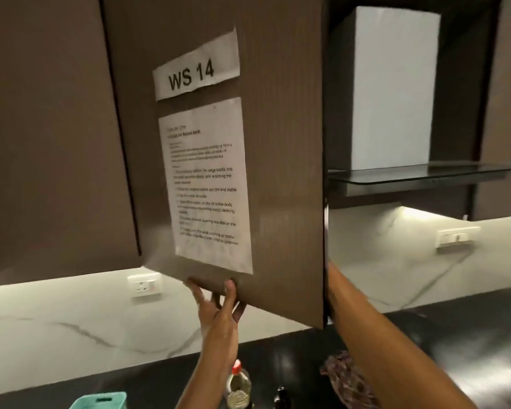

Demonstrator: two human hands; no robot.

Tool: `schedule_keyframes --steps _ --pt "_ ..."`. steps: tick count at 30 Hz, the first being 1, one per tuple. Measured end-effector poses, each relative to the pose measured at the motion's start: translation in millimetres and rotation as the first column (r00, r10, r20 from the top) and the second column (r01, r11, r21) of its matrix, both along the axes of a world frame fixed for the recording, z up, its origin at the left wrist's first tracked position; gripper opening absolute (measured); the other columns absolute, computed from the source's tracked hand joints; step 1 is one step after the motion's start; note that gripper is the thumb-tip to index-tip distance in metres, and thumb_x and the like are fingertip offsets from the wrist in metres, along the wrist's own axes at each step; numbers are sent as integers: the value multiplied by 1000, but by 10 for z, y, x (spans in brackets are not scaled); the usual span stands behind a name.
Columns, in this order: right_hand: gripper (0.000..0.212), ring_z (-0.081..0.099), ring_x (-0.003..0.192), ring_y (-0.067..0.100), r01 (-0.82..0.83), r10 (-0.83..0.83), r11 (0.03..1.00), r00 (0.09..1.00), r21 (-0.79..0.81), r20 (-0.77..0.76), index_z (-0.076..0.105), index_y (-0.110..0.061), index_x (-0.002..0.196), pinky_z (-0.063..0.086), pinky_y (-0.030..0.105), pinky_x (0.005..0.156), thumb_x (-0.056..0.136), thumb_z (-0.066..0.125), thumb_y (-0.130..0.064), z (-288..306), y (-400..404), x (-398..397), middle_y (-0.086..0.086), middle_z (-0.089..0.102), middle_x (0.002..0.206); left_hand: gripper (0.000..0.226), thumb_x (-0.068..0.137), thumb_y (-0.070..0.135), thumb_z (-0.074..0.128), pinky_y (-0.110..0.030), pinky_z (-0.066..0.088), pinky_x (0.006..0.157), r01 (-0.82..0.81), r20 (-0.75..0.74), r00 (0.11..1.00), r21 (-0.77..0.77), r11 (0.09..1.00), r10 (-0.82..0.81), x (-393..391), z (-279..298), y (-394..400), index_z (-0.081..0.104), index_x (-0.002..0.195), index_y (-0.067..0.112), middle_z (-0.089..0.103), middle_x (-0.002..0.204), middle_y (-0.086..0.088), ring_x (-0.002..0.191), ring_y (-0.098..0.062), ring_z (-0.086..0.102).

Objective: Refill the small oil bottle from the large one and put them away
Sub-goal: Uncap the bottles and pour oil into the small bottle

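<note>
Left hand reaching up at lower centre of frame, fingers curling over bottom edge of open cabinet door, gripping it. Right forearm slanting up from lower right, passing behind door's edge; right hand hidden, grip impossible to judge. Large oil bottle, red cap, standing on black countertop at bottom centre, just beside left forearm. Small dark bottle standing right of it, between both arms. Teal basket at bottom left.
</note>
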State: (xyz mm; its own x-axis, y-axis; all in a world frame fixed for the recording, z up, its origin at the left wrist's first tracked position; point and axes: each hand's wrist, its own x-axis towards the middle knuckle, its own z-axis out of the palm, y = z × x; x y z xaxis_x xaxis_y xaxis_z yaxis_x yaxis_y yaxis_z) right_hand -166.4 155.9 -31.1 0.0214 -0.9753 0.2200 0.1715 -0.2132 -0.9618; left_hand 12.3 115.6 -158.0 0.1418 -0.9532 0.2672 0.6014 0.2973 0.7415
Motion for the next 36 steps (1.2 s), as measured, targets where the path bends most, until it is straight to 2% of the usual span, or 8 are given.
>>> schedule_keyframes --steps 3,8,13,17,21,24,32,36 --pt "61 61 42 12 -22 6 995 986 95 165 63 -7 58 52 21 45 110 34 -17 139 -188 -556 2 60 51 117 77 32 88 -40 65 85 -69 20 997 -6 998 69 -270 47 -186 9 149 78 55 144 19 117 -8 68" --pt "57 69 100 26 -199 192 980 962 21 193 72 -18 119 58 41 90 108 31 -55 151 -491 -1109 9 71 109 125 80 21 91 -46 67 83 -176 -13 984 55 983 177 -641 134 -514 5 153 74 48 162 7 132 -18 65" --pt "53 60 130 30 343 -339 926 939 -156 52 54 -8 141 49 43 113 108 42 -47 -16 -943 -917 10 66 135 128 90 8 85 -45 66 85 -329 2 944 50 943 330 -913 157 -866 -6 158 66 60 145 10 114 -4 74" --pt "32 57 115 17 583 -613 762 790 -282 -23 50 -20 136 47 9 85 110 42 -38 -102 -1263 -743 -14 58 114 125 90 27 86 -47 65 90 -396 126 915 101 913 383 -1012 138 -1079 -13 157 62 73 117 -1 76 -10 81" --pt "46 51 128 27 667 -723 681 679 -304 -130 47 -11 149 45 34 103 112 35 -35 -100 -1569 -710 7 54 133 122 93 47 79 -52 56 103 -468 355 847 142 872 396 -1033 153 -1320 -21 163 40 81 111 -4 102 -34 79" --pt "43 54 128 34 658 -700 712 696 -247 -162 49 -11 147 47 49 112 113 33 -32 -123 -1753 -736 15 56 139 122 96 52 73 -50 50 104 -512 469 789 145 846 397 -1032 151 -1490 -24 164 26 83 108 -4 120 -39 69" --pt "42 59 105 23 595 -611 789 786 -152 -98 53 -9 140 51 33 92 112 35 -34 -148 -2056 -818 13 64 129 123 96 43 76 -52 53 98 -544 631 678 85 835 378 -999 18 -1699 -25 163 24 83 107 0 102 -34 76" --pt "46 59 119 30 611 -627 777 773 -153 -97 47 -11 148 50 45 109 113 32 -36 -183 -2185 -812 14 60 138 130 98 46 73 -53 54 98 -548 688 613 15 836 389 -962 -9 -1676 -44 153 30 81 110 -1 102 -36 75"
